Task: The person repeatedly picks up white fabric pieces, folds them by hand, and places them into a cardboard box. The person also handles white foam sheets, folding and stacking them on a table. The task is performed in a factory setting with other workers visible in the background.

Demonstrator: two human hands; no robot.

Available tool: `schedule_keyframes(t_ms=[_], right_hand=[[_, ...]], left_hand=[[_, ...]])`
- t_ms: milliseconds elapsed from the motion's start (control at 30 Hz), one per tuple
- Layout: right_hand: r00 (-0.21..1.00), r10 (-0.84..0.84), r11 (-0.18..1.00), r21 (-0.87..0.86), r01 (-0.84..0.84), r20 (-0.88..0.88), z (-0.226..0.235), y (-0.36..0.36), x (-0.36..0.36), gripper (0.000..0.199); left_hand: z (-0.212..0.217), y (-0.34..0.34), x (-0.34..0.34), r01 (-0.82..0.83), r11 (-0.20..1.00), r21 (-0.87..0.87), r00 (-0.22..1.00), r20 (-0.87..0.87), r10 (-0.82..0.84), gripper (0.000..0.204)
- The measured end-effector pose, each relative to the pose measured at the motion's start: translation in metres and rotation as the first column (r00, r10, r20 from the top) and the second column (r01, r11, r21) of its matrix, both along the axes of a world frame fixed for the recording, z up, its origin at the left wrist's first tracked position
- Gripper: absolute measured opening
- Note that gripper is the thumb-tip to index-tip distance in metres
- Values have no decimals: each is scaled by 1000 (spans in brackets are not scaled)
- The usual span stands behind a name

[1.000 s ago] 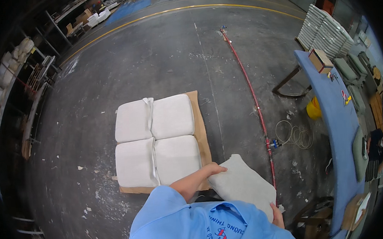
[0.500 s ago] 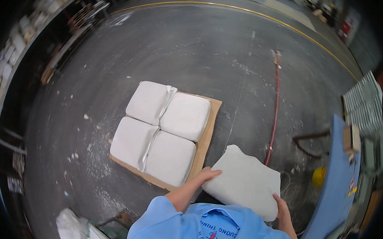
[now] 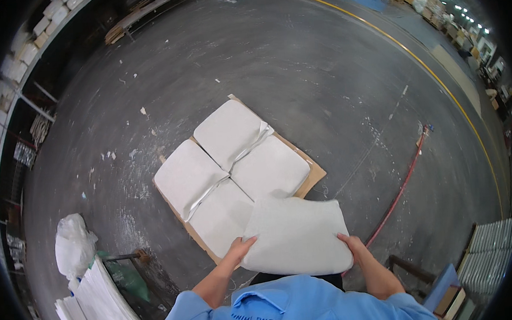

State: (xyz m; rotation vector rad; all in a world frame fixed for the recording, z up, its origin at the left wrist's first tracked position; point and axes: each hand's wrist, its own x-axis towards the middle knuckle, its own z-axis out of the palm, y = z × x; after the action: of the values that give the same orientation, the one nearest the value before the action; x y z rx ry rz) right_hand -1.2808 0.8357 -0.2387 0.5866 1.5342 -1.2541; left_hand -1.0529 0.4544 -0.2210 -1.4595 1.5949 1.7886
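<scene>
Head view shows the left hand and right hand clamped on opposite edges of a plump white sack, held above the sacks on the cardboard sheet, looking heavy, soft and saggy, best gripped edge-on.
</scene>
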Motion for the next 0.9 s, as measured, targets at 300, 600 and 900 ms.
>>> schedule_keyframes(t_ms=[300, 600, 900], right_hand=[[828, 415, 889, -27, -458, -376, -55, -178, -237, 68], [719, 547, 739, -157, -655, -428, -223, -339, -359, 76], [471, 717, 637, 209, -742, -514, -380, -332, -370, 96]], left_hand=[[-74, 1, -77, -526, 849, 49, 831, -180, 526, 91], [-242, -27, -155, -711, 699, -77, 688, -284, 668, 88], [-388, -40, -196, -593, 802, 62, 800, 157, 579, 85]])
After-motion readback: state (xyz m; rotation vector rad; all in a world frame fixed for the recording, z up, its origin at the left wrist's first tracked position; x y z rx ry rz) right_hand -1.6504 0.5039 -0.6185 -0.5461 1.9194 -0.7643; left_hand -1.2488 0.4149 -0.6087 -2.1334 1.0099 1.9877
